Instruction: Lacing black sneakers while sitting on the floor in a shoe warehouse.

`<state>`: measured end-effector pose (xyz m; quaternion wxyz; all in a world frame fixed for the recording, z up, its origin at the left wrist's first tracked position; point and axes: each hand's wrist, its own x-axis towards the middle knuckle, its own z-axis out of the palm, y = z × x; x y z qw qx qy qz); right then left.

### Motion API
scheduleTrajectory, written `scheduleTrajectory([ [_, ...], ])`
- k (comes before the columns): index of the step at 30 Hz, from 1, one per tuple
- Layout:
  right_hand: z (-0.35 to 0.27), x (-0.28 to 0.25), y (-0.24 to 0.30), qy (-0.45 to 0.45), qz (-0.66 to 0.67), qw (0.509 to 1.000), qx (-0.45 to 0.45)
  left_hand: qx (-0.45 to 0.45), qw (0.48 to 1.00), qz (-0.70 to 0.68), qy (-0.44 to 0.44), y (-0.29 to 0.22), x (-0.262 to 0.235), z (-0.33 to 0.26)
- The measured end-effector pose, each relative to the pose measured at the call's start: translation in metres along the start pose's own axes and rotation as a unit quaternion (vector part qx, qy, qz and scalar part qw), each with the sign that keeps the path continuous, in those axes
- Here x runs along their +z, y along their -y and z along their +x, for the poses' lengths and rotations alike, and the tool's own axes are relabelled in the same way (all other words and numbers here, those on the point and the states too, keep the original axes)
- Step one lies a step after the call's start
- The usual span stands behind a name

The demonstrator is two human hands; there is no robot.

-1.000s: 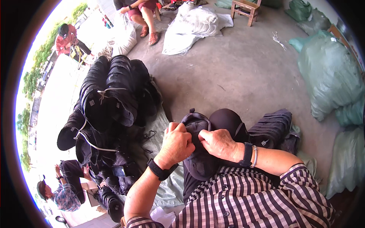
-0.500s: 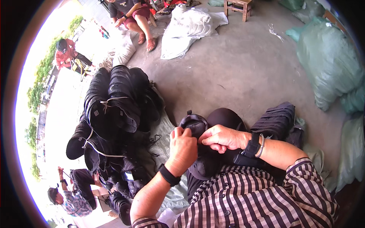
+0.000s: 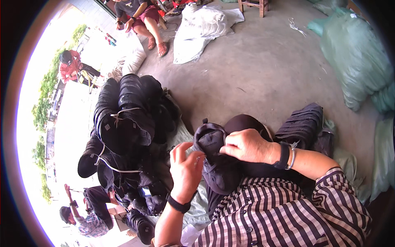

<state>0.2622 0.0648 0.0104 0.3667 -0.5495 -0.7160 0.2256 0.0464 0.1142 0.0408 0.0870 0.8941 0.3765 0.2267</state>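
Note:
A dark sneaker (image 3: pixel 220 181) rests upright on my lap, its toe toward my body and its heel loop away from me. My left hand (image 3: pixel 185 166) is just left of the shoe's opening, fingers curled and thumb bent toward them. Right of the opening, my right hand (image 3: pixel 249 146) is closed in a pinch. Both hands are at about the lacing area. Any thin lace between the fingers is too small to make out. The padded collar and the insole show between the hands.
Stacked dark shoe parts (image 3: pixel 127 111), tied with white cord, stand at left. Another dark stack (image 3: pixel 300 125) lies to the right. Large green sacks (image 3: pixel 354 57) are at far right, a white sack (image 3: pixel 201 31) ahead. Other people sit at the far left and ahead.
My hands have drawn apart from over the shoe's opening, the left one leftward and the right one slightly rightward and up. More of the shoe's inside now shows.

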Motion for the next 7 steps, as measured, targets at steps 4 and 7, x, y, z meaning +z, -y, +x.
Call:
scheduleTrajectory([
  [4,-0.003,0.015,0.01,0.102,-0.126,0.987,-0.003,0.053,0.986,0.084,0.136,-0.015,0.008,0.017],
  [7,-0.004,0.027,0.005,0.104,-0.15,0.983,0.01,0.008,0.98,0.083,0.181,-0.005,0.02,0.017],
])
